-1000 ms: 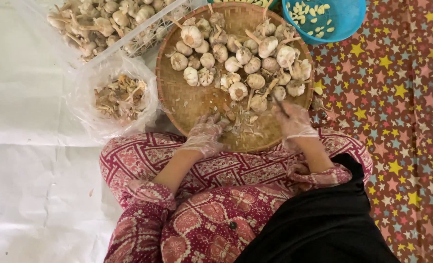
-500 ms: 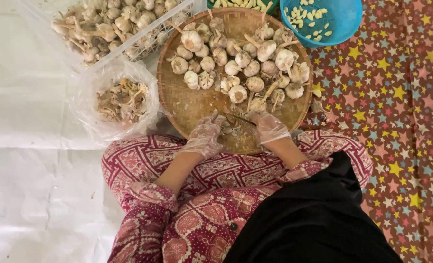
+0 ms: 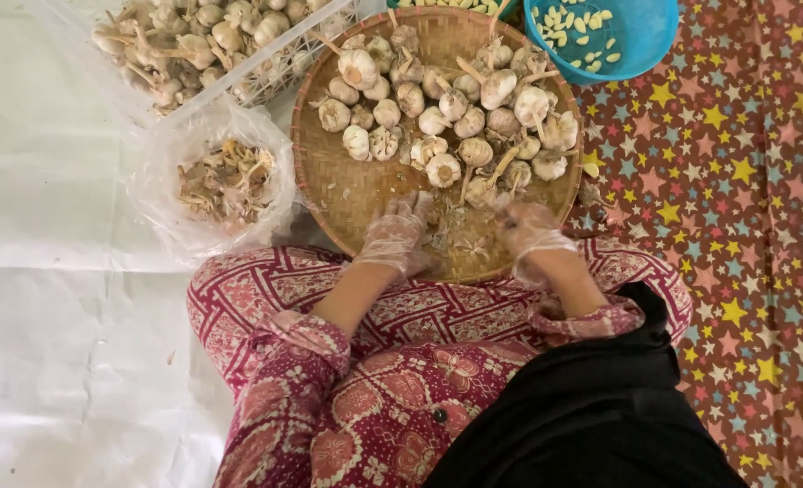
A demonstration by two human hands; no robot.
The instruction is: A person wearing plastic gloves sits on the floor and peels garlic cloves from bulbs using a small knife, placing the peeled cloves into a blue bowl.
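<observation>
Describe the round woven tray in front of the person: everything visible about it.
The woven tray is round, shallow and tan, seemingly of plaited bamboo or cane with a thicker rim. It lies flat, its near edge over the person's lap, between a clear bag of scraps and a blue bowl. Whole garlic bulbs fill its far half; loose skins litter the near part, where the gloved left hand and right hand rest.

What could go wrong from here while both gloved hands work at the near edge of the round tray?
The woven tray seems to rest partly on the lap, so it may tip and roll the garlic bulbs off. Loose skins near the left hand and right hand could spill onto the clothing. The thin gloves might tear.
</observation>
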